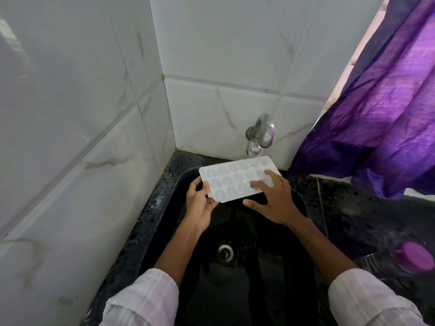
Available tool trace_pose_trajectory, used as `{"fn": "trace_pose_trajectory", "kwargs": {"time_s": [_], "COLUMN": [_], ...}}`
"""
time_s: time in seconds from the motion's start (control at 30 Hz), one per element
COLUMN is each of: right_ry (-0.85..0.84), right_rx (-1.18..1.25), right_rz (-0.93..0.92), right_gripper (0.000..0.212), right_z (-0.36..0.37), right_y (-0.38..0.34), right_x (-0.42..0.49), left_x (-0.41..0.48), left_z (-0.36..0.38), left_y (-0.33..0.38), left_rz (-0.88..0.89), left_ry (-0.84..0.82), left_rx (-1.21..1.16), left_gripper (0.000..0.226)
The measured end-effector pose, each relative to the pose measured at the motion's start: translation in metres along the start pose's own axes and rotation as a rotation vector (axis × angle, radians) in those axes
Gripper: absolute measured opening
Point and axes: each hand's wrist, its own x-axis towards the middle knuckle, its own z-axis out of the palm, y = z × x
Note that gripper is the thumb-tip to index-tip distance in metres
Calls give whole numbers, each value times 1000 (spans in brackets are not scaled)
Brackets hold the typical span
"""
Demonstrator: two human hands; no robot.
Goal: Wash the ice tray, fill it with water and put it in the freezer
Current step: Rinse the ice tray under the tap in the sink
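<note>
The white ice tray point(231, 182) is held up over the black sink point(270, 290). Its far right corner is under the running tap point(261, 135). The left hand point(200, 203) curls round the tray's left end. The right hand point(274, 198) lies flat on top, fingers spread. The wall point(70, 137) is close on the left.

free: sink point(247, 290) open below tray point(235, 178) | blocked: tap point(261, 134) just above, wall point(82, 149) left | right: curtain point(376, 114), perhaps brushing surface point(341, 208)
</note>
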Motion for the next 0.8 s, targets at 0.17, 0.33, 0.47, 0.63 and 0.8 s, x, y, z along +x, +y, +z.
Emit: {"fn": "trace_pose_trajectory", "kwargs": {"time_s": [0.17,0.33,0.47,0.63,0.8], "right_ry": [-67,-53,-71,-68,-22], "right_rx": [3,-62,-88,-45,-63], "right_rz": [-2,-28,-3,-23,-33], "right_gripper": [75,73,81,74,53], "right_z": [-2,-4,2,3,3], "right_y": [4,6,-1,1,7], "right_x": [-6,-9,-14,-20,-20], "left_x": [-3,-7,-10,-11,-17], "left_z": [-7,-11,-10,-14,-16], "left_y": [-1,-6,-7,-8,-13], "left_rz": [7,-11,2,16,15], "left_ry": [12,13,6,22,-4], "left_rx": [24,5,-2,22,37], "left_gripper": [26,24,26,29,29]}}
